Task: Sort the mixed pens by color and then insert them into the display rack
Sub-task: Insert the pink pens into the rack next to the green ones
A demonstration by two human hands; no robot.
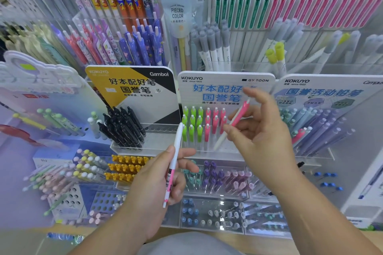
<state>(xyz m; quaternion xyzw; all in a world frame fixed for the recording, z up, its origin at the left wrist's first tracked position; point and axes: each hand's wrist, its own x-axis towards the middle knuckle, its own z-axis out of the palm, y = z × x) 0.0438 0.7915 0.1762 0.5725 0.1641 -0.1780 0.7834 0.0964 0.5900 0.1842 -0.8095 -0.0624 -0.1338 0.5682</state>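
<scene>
Right grip (263, 134) pinched a pink-clipped white plastic pen (238, 118); left grip (153, 184) clasped a slim white pen (176, 151). Tip-first into the pink row (214, 124) below seemed best.

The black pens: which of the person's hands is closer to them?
Left. The left hand, holding a white pen, is just below and right of the black pens; the right hand, holding a pink pen, is farther right, past the green pens.

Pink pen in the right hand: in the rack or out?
Out. The right hand pinches the pink pen, tilted in front of the rack, not upright in a slot.
</scene>
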